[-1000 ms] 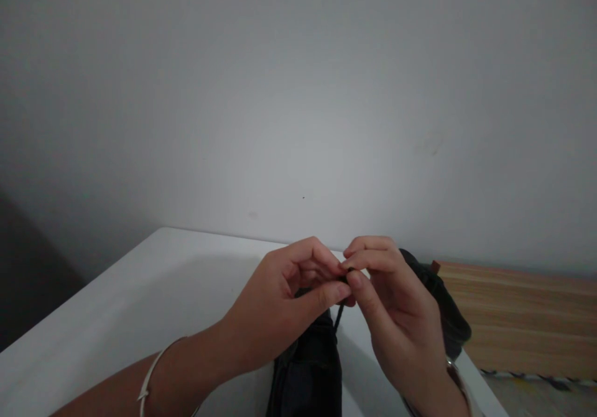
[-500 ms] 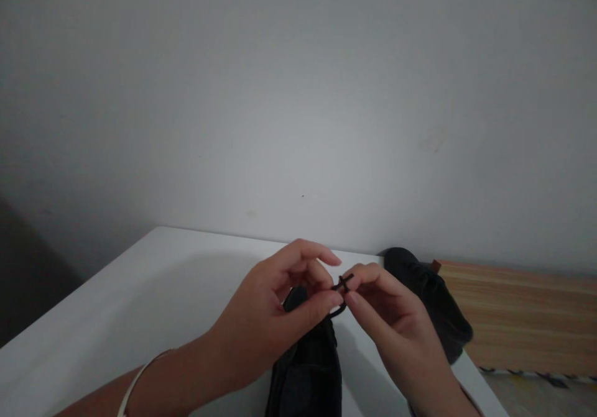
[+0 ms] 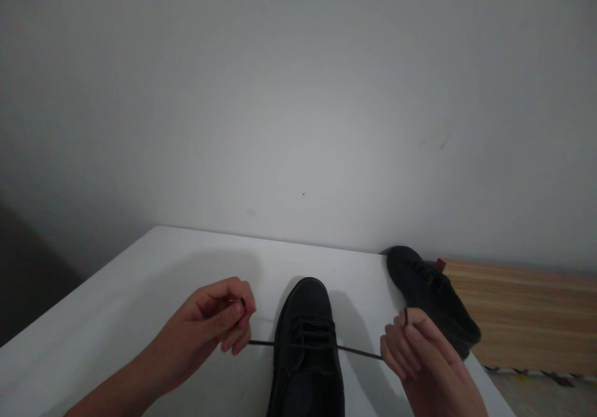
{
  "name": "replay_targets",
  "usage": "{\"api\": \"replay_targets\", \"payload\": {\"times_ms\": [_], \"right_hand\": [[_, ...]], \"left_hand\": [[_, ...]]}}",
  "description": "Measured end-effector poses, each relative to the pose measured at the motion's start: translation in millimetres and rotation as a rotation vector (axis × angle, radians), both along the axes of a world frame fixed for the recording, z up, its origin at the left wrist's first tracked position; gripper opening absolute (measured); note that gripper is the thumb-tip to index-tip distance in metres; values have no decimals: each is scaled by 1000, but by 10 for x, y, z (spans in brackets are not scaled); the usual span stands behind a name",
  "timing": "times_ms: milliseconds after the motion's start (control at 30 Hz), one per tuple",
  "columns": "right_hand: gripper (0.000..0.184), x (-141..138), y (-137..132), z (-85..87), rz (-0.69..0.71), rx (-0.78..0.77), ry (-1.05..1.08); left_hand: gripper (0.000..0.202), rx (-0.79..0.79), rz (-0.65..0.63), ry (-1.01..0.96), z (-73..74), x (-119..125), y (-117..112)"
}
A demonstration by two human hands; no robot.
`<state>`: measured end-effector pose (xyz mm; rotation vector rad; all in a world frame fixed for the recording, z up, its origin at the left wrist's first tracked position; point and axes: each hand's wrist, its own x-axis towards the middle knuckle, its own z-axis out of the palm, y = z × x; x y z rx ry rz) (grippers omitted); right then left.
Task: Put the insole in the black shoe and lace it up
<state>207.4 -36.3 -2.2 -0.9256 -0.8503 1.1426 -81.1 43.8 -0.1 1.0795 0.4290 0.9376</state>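
A black lace-up shoe (image 3: 305, 342) stands on the white table (image 3: 153, 293), toe pointing away from me. Its thin black lace (image 3: 354, 350) is stretched taut sideways across the shoe. My left hand (image 3: 214, 320) is closed on the lace's left end, to the left of the shoe. My right hand (image 3: 413, 348) is closed on the right end, to the right of the shoe, with a short bit of lace sticking up above the fingers. A second black shoe (image 3: 431, 296) lies at the table's far right corner, just behind my right hand.
A plain grey-white wall rises right behind the table. A wooden surface (image 3: 532, 317) lies beyond the table's right edge. A dark area lies off the table's left edge.
My hands were pinched together above the shoe, working the lace. They have since moved down and apart, drawing the lace out tight to both sides.
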Motion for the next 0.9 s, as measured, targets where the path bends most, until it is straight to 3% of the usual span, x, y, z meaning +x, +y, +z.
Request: {"api": "replay_targets", "payload": {"times_ms": [100, 233, 300, 400, 500, 733, 900], "right_hand": [[20, 99, -53, -97, -40, -11, -21], [19, 141, -88, -163, -90, -40, -294], [16, 129, -86, -159, -67, -7, -555], [11, 81, -72, -128, 52, 109, -884], [16, 37, -67, -106, 149, 181, -1065], [15, -37, -35, -88, 198, 234, -1194], [13, -102, -10, -65, 109, 383, -1268]], "left_hand": [[21, 43, 91, 104, -128, -126, 9], [24, 170, 147, 405, -106, -120, -21], [18, 315, 158, 614, -50, -50, -60], [13, 658, 170, 809, 1, 76, -123], [18, 885, 134, 836, -17, 167, -159], [17, 1064, 93, 913, -53, 295, -183], [19, 1257, 212, 843, -33, 362, -200]]}}
